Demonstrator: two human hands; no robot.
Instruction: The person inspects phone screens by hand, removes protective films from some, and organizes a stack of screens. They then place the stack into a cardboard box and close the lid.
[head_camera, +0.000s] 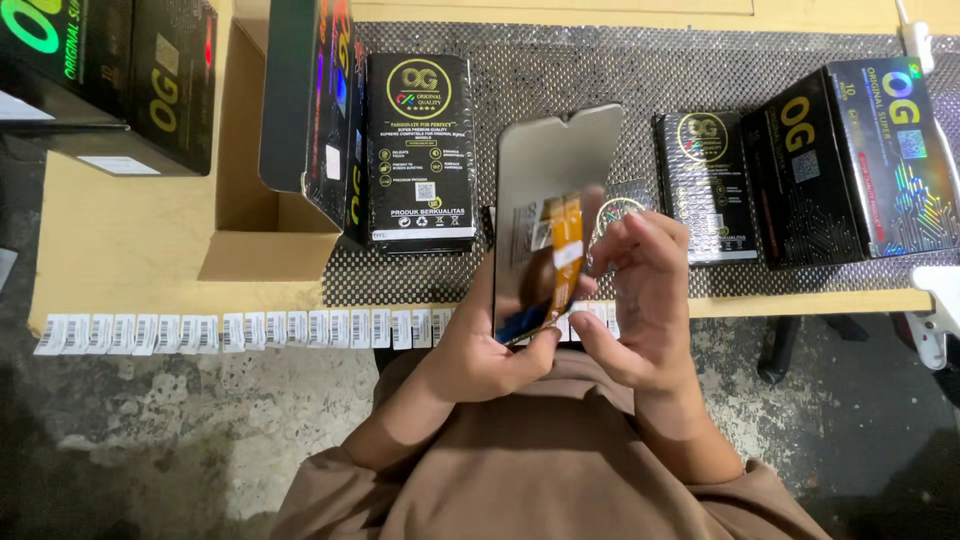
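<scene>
I hold a phone display panel (548, 180) upright in front of me, its grey back facing me, with an orange flex cable (563, 245) running down it. My left hand (478, 350) grips the panel's lower left edge, thumb at the bottom. My right hand (640, 300) is at the panel's right side, fingers curled against the flex cable's lower end. Just behind the hands lies a black flat box with a gold round emblem (421, 150) on a silvery patterned mat (600, 70).
A row of white barcode stickers (240, 330) hangs along the table's front edge. An open cardboard box (250, 180) stands at left. More black boxes (850, 160) sit at right and stacked ones (120, 70) at far left. Rough concrete floor (180, 440) lies below.
</scene>
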